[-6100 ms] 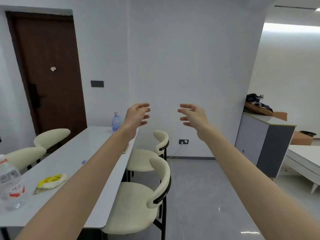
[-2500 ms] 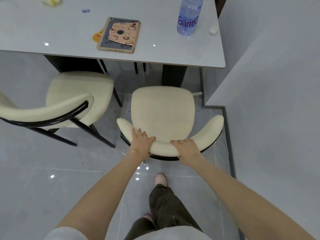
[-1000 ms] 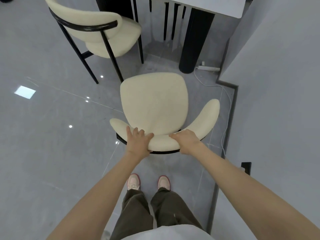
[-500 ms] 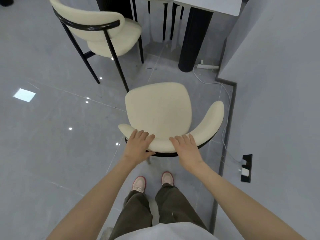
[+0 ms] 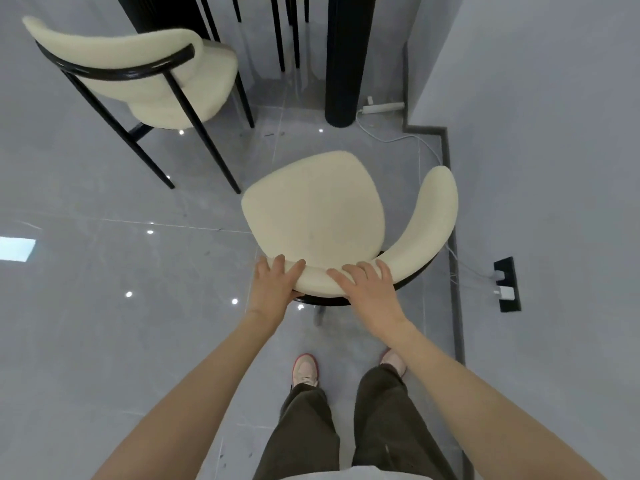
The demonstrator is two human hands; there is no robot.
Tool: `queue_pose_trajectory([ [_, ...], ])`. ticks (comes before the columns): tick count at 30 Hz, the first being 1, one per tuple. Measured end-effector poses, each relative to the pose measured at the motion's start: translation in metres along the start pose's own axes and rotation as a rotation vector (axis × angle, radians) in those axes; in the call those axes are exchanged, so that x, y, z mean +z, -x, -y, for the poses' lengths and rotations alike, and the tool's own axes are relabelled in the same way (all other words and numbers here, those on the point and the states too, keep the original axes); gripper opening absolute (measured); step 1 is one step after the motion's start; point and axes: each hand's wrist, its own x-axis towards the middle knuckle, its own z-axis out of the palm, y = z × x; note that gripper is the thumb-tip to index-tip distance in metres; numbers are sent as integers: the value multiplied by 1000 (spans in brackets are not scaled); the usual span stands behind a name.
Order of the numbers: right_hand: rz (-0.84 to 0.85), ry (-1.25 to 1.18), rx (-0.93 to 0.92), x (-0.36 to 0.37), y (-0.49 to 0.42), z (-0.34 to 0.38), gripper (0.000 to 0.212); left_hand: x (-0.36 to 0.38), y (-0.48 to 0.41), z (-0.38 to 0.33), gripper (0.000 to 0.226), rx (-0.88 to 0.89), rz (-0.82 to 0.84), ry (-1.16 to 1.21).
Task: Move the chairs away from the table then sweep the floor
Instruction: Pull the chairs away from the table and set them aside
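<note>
A cream chair (image 5: 313, 206) with a black frame stands on the grey floor just in front of my feet, its seat facing the table. My left hand (image 5: 275, 284) wraps over the left end of its curved backrest (image 5: 426, 223). My right hand (image 5: 369, 291) lies over the middle of the backrest with its fingers draped across the top. A second cream chair (image 5: 156, 74) stands at the upper left, close to the table. Of the table only the black round leg (image 5: 343, 60) and the dark base show.
A grey wall (image 5: 554, 168) with a dark skirting runs along the right, close to the chair. A white power strip (image 5: 382, 108) and its cable lie on the floor by the table leg. A black wall socket (image 5: 507, 284) holds white plugs. Open floor lies to the left.
The chair has come farther from the table and turned a little. My fingers have loosened from a firm grip to lying over the backrest. My right foot has stepped to the right.
</note>
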Motion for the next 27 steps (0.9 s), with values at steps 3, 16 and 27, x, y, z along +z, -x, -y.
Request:
queue_pose_trajectory([
  [3, 75, 29, 18, -1, 9, -19, 81, -2, -3, -16, 57, 27, 34, 82],
  [16, -7, -47, 353, 1, 75, -173, 58, -31, -28, -197, 73, 180, 115, 30],
  [27, -49, -672, 852, 13, 137, -251, 70, -15, -14, -284, 52, 316, 201, 585],
])
